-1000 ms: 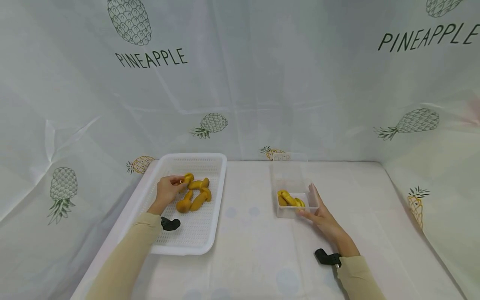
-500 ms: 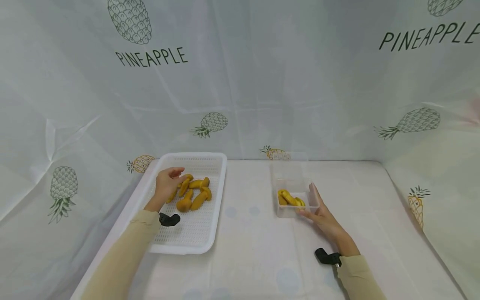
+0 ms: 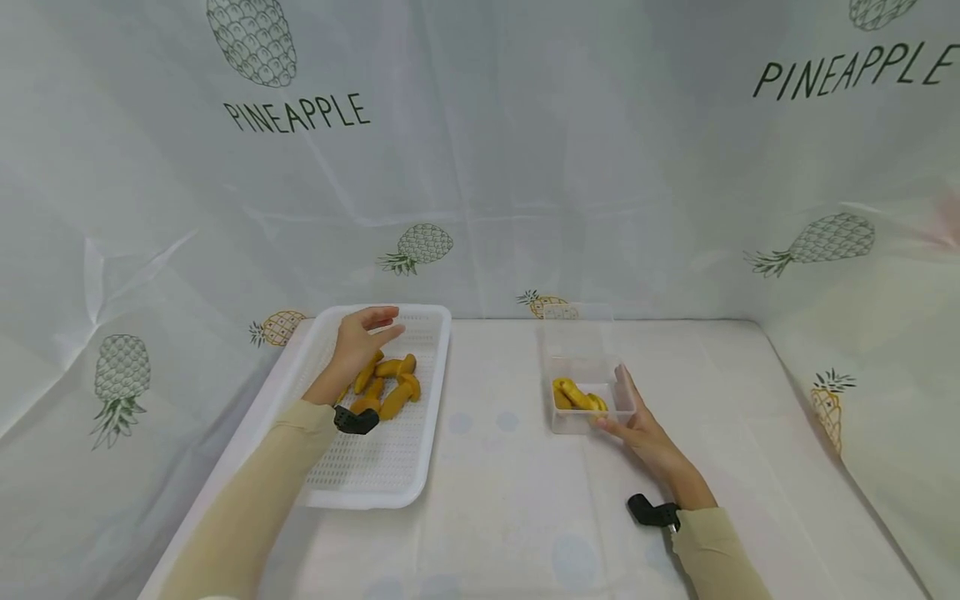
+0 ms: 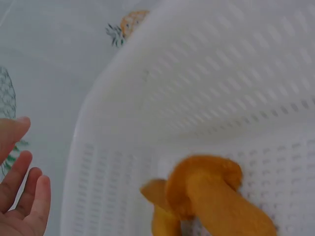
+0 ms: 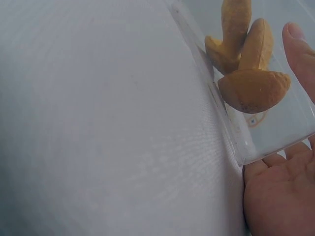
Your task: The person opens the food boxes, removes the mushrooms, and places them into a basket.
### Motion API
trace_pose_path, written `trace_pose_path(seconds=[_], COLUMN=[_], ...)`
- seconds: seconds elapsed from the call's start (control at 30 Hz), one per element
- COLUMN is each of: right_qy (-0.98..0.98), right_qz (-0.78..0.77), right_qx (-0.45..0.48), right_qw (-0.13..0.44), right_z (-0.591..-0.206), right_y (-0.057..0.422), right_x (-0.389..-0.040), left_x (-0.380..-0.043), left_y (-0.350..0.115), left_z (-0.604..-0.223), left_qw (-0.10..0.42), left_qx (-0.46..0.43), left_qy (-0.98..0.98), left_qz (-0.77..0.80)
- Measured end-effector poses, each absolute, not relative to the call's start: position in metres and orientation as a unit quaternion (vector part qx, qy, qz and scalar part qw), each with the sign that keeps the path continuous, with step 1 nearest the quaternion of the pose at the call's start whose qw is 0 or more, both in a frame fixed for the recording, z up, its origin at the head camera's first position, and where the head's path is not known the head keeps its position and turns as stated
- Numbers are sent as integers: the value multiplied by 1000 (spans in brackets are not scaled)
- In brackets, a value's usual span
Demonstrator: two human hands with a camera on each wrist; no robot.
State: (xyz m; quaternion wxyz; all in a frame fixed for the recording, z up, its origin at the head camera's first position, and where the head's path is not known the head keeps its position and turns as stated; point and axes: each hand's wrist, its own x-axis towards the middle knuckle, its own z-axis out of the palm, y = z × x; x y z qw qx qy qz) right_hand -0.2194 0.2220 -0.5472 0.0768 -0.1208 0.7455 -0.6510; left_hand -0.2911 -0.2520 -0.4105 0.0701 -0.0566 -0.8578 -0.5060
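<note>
Left of centre: left hand [image 3: 362, 335], fingers parted, holding nothing, above basket [image 3: 367, 500]; mushrooms [image 3: 396, 402] lie in it, presumably light, fairly firm, a little fragile at the cap, so best pinched by the stem. Right of centre: clear box [image 3: 572, 424], probably light, thin-walled, holding boxed mushrooms [image 3: 576, 394]; right hand [image 3: 647, 433] grips its near-right corner, thumb and fingers apart

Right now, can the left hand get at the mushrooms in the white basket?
Probably yes: the left hand hovers empty over the open-topped white basket, near the mushrooms, with nothing apparent between.
</note>
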Motion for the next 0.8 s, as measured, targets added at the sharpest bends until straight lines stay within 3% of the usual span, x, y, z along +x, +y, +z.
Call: trace_pose_path(seconds=[0.4,0.8], right_qy=[745,744], right_qz=[-651,-653], right_qx=[-126,-121], right_qw=[72,75], right_z=[-546,-547], right_y=[224,223], right_x=[-221,-219], left_x=[-300,-311], left_y=[-189,-114], left_z=[-382,-393], left_qw=[-1,-93], left_qx=[-159,-258], left_qy=[-828,-811], left_qz=[-538,-516])
